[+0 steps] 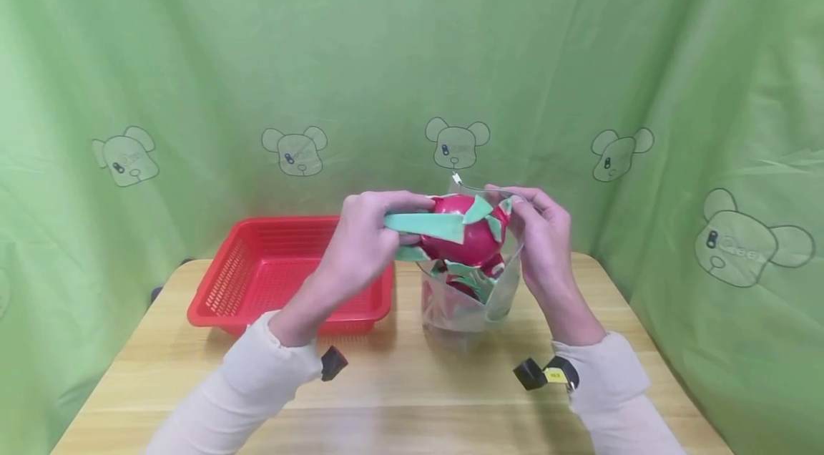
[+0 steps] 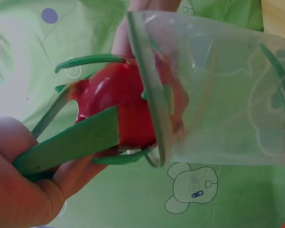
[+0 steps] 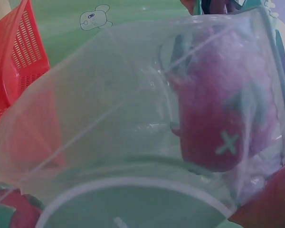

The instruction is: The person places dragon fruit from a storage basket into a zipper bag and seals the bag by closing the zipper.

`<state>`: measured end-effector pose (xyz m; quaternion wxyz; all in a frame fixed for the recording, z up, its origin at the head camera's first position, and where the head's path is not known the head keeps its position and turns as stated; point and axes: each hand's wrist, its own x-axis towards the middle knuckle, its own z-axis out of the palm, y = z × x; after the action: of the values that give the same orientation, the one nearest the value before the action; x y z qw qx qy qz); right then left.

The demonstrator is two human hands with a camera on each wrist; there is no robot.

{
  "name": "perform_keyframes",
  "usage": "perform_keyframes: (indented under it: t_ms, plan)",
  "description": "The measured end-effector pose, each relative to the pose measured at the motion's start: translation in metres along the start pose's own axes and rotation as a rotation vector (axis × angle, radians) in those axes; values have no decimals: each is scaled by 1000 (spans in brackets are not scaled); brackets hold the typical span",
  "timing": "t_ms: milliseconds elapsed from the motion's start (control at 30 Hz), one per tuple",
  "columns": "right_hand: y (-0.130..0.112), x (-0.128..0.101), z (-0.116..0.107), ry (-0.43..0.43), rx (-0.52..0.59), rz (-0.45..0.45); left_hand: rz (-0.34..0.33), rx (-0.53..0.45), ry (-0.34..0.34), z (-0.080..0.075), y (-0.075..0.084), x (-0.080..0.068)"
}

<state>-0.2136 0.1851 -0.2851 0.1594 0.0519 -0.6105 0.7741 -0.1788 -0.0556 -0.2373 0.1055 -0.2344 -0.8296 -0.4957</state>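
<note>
Loading is the step in hand: a toy dragon fruit (image 1: 465,237), red with flat green scales, sits half in the mouth of a clear plastic bag (image 1: 473,297) that stands on the wooden table (image 1: 399,398). The left hand (image 1: 360,244) grips the fruit by one long green scale, fingers and thumb curled round it, as the left wrist view shows plainly. The right hand (image 1: 543,240) pinches the far rim of the bag between thumb and fingers and holds the opening wide and tilted toward the fruit.

As a judgement, the fruit is at the lip and not yet let go. The next move calls for pushing it deeper past the rim while the mouth stays spread, since the stiff scales could catch on the edge of the plastic.

Inside the bag, lower down, more red and green shows, seemingly a second dragon fruit, though the film blurs it. A red plastic basket (image 1: 257,276) lies just beside the bag, behind the left forearm; nothing shows in the visible part of it.
</note>
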Motion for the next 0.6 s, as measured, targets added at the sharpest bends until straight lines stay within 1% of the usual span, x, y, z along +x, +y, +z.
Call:
perform_keyframes:
  t_ms: [133,333,500,600]
  plan:
    - [0,-3,-2,-24,-17,-6,50,85,30,8,1,0]
    - [4,-4,-4,-51,-16,-42,154,220,61,19,-1,1]
    - [6,-3,-6,-58,0,-59,229,312,64,27,-3,1]
    - [6,-3,-7,-52,-6,-61,252,345,60,32,-3,1]
